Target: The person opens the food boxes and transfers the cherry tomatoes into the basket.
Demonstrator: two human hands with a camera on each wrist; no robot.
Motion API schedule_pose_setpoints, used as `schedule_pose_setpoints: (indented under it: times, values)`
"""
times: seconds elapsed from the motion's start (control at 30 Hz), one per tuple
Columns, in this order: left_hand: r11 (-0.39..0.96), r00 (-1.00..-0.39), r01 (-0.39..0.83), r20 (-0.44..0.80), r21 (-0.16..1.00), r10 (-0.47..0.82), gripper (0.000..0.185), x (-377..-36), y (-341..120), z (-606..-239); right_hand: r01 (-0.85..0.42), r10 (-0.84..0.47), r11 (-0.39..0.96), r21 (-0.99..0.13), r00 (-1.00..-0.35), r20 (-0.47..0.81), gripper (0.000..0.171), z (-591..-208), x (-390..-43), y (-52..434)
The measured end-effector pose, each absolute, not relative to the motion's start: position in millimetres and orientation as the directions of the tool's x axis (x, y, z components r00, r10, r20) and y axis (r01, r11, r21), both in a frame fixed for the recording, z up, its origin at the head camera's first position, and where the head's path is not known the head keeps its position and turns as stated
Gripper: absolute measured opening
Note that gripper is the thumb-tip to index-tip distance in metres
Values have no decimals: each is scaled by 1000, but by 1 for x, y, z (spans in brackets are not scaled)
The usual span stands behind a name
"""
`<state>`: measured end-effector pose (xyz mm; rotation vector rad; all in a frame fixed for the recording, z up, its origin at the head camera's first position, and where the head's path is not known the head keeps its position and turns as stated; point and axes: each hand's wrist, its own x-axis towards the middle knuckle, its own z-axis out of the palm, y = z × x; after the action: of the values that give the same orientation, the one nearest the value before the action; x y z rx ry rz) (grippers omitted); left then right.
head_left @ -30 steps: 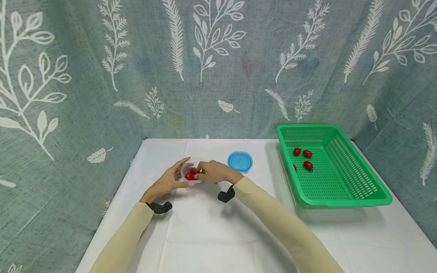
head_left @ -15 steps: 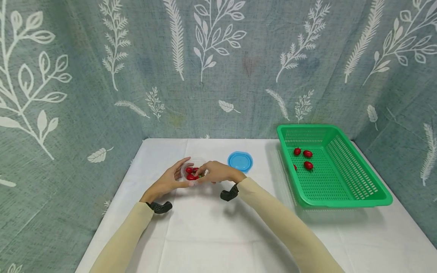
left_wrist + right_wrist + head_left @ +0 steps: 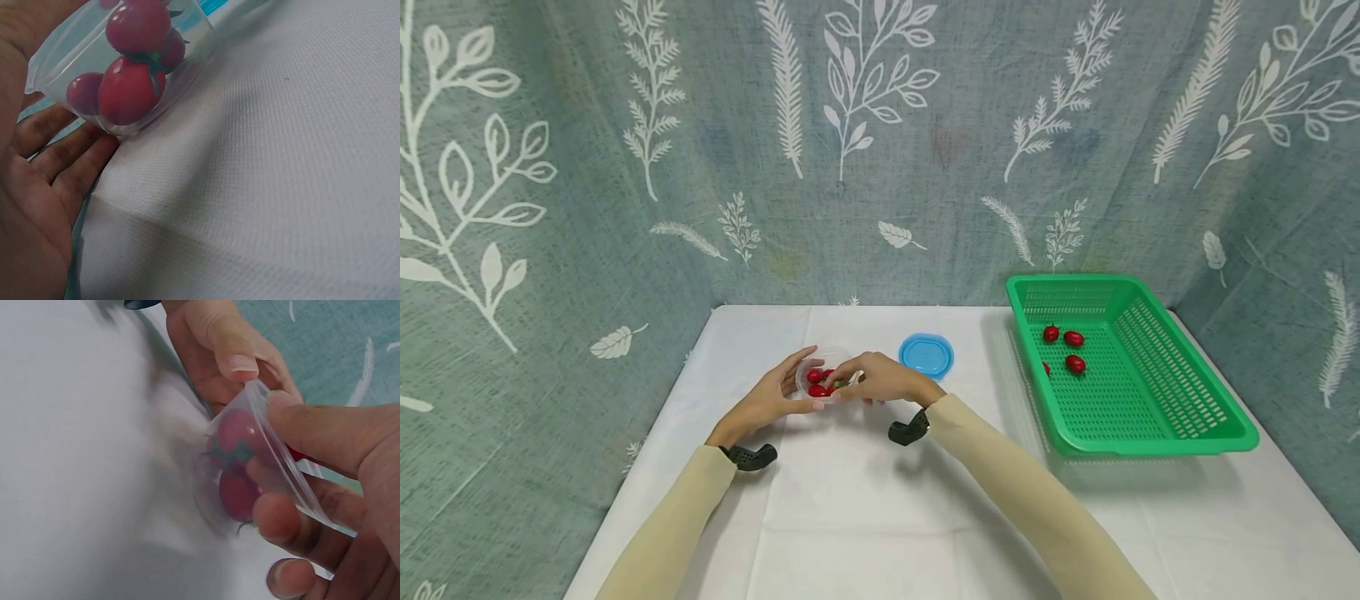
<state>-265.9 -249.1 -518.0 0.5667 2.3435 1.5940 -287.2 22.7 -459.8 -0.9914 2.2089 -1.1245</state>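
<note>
A small clear plastic cup (image 3: 822,367) with several red cherry tomatoes (image 3: 817,389) sits on the white tablecloth, held between both hands. My left hand (image 3: 775,398) cups it from the left, thumb at the near side and fingers round the far side. My right hand (image 3: 876,379) grips its right rim. In the right wrist view the thumb (image 3: 325,434) lies over the cup's rim (image 3: 281,469), fingers curl beneath, and tomatoes (image 3: 237,434) show through the wall. The left wrist view shows the cup (image 3: 81,69) tilted against my palm (image 3: 37,187).
A blue lid (image 3: 927,355) lies just right of the hands. A green perforated basket (image 3: 1150,442) stands at the right with several tomatoes (image 3: 1073,338) in its far end. Leaf-print cloth walls close in the back and both sides.
My right hand has drawn back slightly to the right, so more of the tomatoes in the cup show. The left hand has stayed put.
</note>
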Motion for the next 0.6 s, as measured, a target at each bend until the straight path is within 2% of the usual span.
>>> schedule_pose_setpoints:
  times: [0.2,0.4,0.6]
  values:
    - [326,-899,158,-1,932,439,107,-264,-248,-515,-417,-733,410,-811,-680,-21,33,-461,-285,23]
    - [329,-902,150,-8,933,432,106,-263,-247,-515,-488,-671,417,-767,-734,103,31,-460,-285,23]
    - [331,-903,154,-3,931,429,105,-263,-247,-514,-465,-625,392,-794,-768,140,30,-459,-287,24]
